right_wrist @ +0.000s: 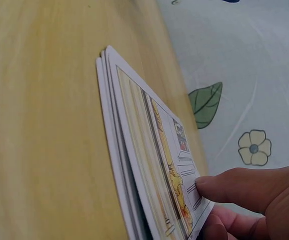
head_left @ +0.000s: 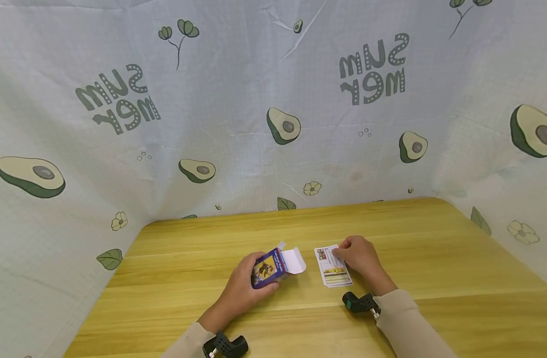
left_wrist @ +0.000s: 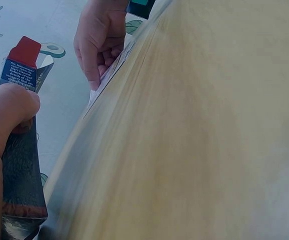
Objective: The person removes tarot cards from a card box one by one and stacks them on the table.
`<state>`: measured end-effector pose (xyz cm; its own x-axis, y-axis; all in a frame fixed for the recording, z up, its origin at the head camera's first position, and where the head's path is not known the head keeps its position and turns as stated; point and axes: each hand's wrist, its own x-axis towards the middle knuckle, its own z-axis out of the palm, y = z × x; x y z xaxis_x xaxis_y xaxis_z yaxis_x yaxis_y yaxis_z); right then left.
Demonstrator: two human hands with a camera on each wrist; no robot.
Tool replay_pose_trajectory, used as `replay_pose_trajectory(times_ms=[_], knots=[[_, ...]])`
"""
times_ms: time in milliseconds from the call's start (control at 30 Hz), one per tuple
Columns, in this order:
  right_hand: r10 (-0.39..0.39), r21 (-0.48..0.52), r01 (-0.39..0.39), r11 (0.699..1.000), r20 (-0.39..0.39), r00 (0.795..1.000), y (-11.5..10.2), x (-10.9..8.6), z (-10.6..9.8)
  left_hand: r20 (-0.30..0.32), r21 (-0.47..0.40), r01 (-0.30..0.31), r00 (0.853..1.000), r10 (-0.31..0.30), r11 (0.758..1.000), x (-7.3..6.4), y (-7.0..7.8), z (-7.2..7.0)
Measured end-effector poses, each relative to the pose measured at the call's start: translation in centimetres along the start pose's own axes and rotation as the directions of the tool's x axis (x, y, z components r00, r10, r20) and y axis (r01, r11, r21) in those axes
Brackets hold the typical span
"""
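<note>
My left hand (head_left: 242,291) grips a blue and purple card box (head_left: 268,268) with a picture on its front. The box's white end flap (head_left: 293,260) stands open, facing right. In the left wrist view the thumb lies across the narrow printed side of the box (left_wrist: 22,165), below a red tab (left_wrist: 25,51). To the right, a small stack of illustrated cards (head_left: 334,271) lies face up on the table. My right hand (head_left: 360,256) pinches its right edge, thumb on the top card (right_wrist: 159,150) and the other fingers curled at the edge, partly hidden.
A wood-grain table (head_left: 175,293) extends around both hands. Behind it and at the sides hangs a pale cloth (head_left: 237,99) printed with avocados, leaves and flowers. Black wrist-worn devices sit at the left wrist (head_left: 226,345) and the right wrist (head_left: 360,302).
</note>
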<state>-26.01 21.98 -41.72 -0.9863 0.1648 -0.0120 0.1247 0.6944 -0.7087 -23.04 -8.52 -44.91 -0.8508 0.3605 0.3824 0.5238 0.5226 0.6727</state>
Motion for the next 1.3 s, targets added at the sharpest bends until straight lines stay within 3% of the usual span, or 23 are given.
replay_pose_trajectory(times_ms=[733,1300], knots=[[-0.003,-0.061,0.002,0.998,-0.018,1.0,-0.48,-0.19,0.08,0.002,0.002,0.015,1.0,-0.015,1.0,0.02,-0.08,0.08],[0.0,0.002,0.0,1.0,0.019,1.0,-0.13,0.01,-0.25,0.003,-0.014,0.002,1.0,-0.002,1.0,0.06,-0.07,0.04]])
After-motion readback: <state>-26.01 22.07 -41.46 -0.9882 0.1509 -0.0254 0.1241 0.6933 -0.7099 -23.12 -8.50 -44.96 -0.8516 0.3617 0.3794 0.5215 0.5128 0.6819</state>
